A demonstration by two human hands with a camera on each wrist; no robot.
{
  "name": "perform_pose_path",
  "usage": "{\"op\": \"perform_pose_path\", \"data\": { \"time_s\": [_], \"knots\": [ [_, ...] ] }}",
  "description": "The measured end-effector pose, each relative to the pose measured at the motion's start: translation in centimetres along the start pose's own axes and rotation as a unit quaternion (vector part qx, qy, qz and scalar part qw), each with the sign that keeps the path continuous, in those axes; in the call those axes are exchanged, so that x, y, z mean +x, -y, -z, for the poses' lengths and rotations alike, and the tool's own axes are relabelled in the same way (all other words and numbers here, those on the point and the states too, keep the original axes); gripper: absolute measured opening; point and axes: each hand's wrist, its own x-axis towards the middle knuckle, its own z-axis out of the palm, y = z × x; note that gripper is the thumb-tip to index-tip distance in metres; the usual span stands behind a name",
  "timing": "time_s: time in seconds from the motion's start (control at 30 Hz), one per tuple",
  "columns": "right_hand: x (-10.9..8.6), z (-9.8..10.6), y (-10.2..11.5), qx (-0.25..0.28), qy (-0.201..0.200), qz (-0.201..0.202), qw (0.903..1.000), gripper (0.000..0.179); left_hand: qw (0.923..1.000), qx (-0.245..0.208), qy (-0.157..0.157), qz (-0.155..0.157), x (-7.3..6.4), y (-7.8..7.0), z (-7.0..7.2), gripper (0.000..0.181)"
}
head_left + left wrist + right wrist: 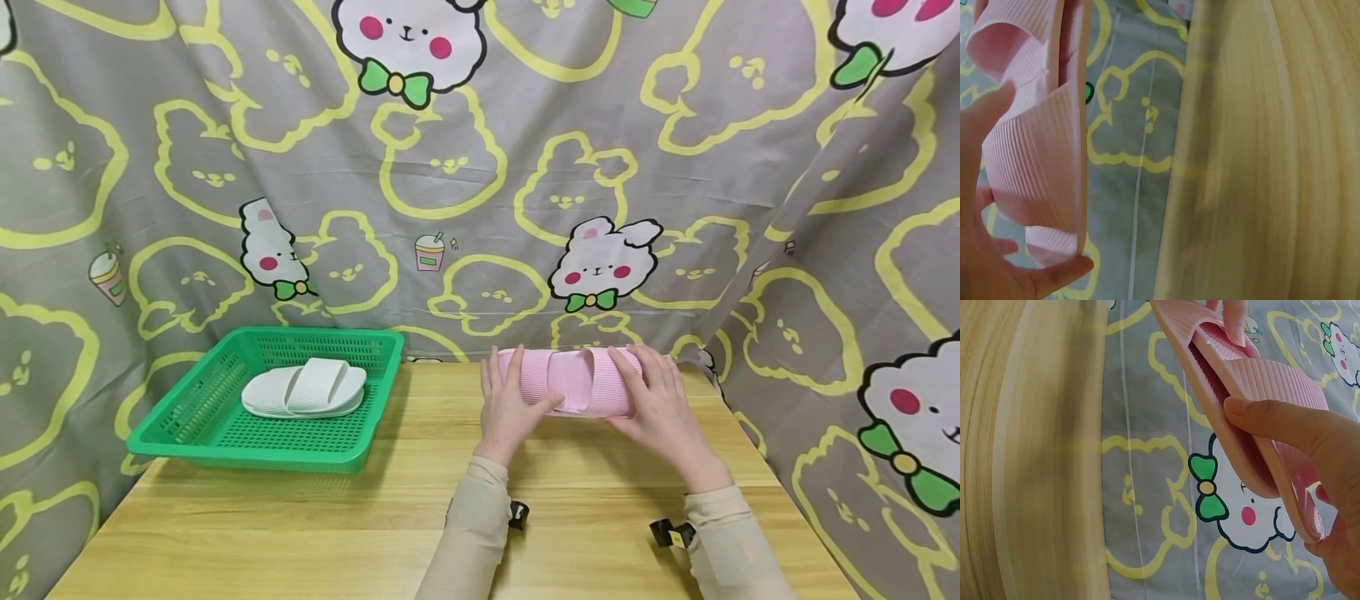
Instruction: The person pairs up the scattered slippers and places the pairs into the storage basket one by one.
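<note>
Near the table's far edge (442, 367), hands (513, 412) (663, 412) hold pink slippers (573, 383).

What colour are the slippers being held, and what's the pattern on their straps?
Pink slippers, with fine parallel ribs on the straps; clearest in the left wrist view.

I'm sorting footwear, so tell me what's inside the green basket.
Inside the green basket lie white slippers, nested together, on its perforated floor. The patch beneath them is covered; whether anything lies there cannot be seen.
</note>
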Motion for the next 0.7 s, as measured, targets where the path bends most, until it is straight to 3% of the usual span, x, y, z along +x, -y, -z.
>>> {"op": "perform_pose_path", "data": {
  "time_s": [0.17, 0.47, 0.7],
  "knots": [
    [-0.01, 0.14, -0.14, 0.002, -0.001, -0.001, 1.0, 0.109, 0.9995, 0.019, 0.022, -0.016, 0.09, 0.27, -0.01, 0.114],
    [0.03, 0.51, -0.27, 0.006, 0.0, 0.01, 0.9999, 0.107, 0.9975, 0.044, 0.032, -0.046, 0.04, 0.53, -0.05, 0.131],
    [0.01, 0.61, -0.28, 0.006, 0.017, 0.002, 0.9998, 0.107, 0.9944, 0.075, 0.022, -0.071, 0.15, 0.71, 0.01, 0.129]
  ]
}}
